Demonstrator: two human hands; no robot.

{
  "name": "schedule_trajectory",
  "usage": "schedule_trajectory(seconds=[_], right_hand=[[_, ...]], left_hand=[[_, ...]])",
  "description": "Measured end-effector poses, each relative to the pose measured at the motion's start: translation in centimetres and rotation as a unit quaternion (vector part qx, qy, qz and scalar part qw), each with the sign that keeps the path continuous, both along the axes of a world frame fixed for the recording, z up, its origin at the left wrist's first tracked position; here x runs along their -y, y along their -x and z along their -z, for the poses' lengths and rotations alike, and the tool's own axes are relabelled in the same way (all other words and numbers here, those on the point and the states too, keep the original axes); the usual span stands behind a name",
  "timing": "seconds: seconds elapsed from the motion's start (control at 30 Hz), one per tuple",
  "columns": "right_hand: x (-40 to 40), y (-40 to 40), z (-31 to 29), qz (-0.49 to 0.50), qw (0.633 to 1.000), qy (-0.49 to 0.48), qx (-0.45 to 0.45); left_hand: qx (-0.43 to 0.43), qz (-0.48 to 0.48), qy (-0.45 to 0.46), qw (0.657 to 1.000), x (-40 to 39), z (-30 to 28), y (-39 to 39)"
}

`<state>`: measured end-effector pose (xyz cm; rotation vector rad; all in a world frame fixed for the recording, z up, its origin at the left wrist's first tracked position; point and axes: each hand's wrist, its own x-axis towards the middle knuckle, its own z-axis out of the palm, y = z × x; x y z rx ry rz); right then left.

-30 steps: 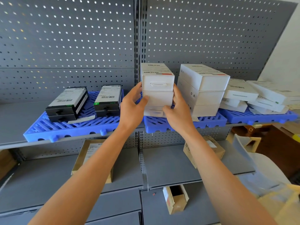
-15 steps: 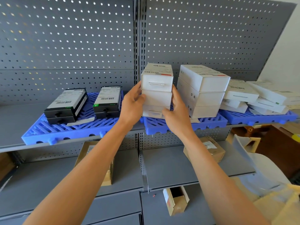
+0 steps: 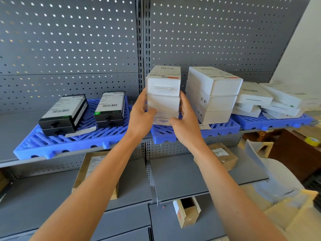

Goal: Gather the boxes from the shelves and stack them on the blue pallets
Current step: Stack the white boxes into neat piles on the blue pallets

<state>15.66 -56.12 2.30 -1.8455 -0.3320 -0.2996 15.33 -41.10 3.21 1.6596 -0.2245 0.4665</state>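
A stack of three white boxes (image 3: pixel 163 92) stands on the middle blue pallet (image 3: pixel 220 130) on the upper shelf. My left hand (image 3: pixel 141 117) presses the stack's left side and my right hand (image 3: pixel 185 122) its right side, both low on the stack, thumbs at the front. A second stack of three white boxes (image 3: pixel 212 94) stands just right of it on the same pallet. Black boxes (image 3: pixel 65 113) in two short stacks lie on the left blue pallet (image 3: pixel 69 145). Loose white boxes (image 3: pixel 271 100) pile on the right blue pallet (image 3: pixel 276 121).
On the lower shelf (image 3: pixel 182 174) lie a flat brown carton (image 3: pixel 93 167) under my left arm and a small brown carton (image 3: pixel 224 156) at the right. An open small carton (image 3: pixel 186 210) stands one shelf lower. Clutter and yellow tape (image 3: pixel 312 140) sit at the far right.
Both hands have stayed clamped on the white stack, which has shifted slightly left on the pallet. The view has risen a little.
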Motion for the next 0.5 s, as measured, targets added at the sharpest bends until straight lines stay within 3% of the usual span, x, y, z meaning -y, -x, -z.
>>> schedule_trajectory(seconds=[0.17, 0.5], right_hand=[[0.8, -0.3, -0.8, 0.001, 0.999, -0.047, -0.014], [4.0, -0.4, -4.7, -0.038, 0.999, -0.035, -0.005]], left_hand=[[-0.006, 0.012, 0.019, 1.000, 0.8, -0.8, 0.1], [-0.033, 0.005, 0.033, 0.999, 3.4, -2.3, 0.0]])
